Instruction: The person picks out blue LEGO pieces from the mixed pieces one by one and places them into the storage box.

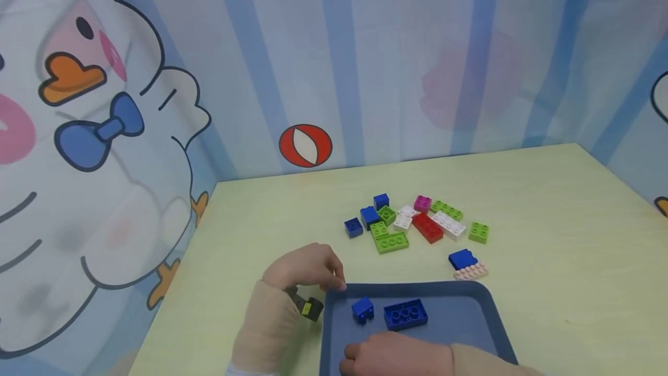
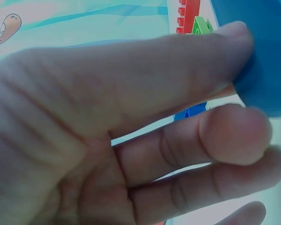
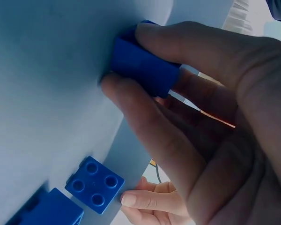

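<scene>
My right hand (image 1: pixel 399 355) is low over the near part of a grey-blue tray (image 1: pixel 449 290). In the right wrist view its thumb and fingers pinch a blue toy brick (image 3: pixel 145 65) close to the tray's surface; in the head view the hand hides this brick. My left hand (image 1: pixel 308 268) grips the tray's far left corner, thumb and forefinger at the rim. Inside the tray, a small blue brick (image 1: pixel 362 310) stands near that corner, and a longer blue brick (image 1: pixel 405 314) lies hollow side up to its right.
Beyond the tray, several loose bricks lie on the pale table (image 1: pixel 563 237), among them a red brick (image 1: pixel 428 228), a white brick (image 1: pixel 449 225) and a green brick (image 1: pixel 391 242). A pale pink brick (image 1: pixel 471 271) and a blue brick (image 1: pixel 462 259) lie just behind the tray's rim.
</scene>
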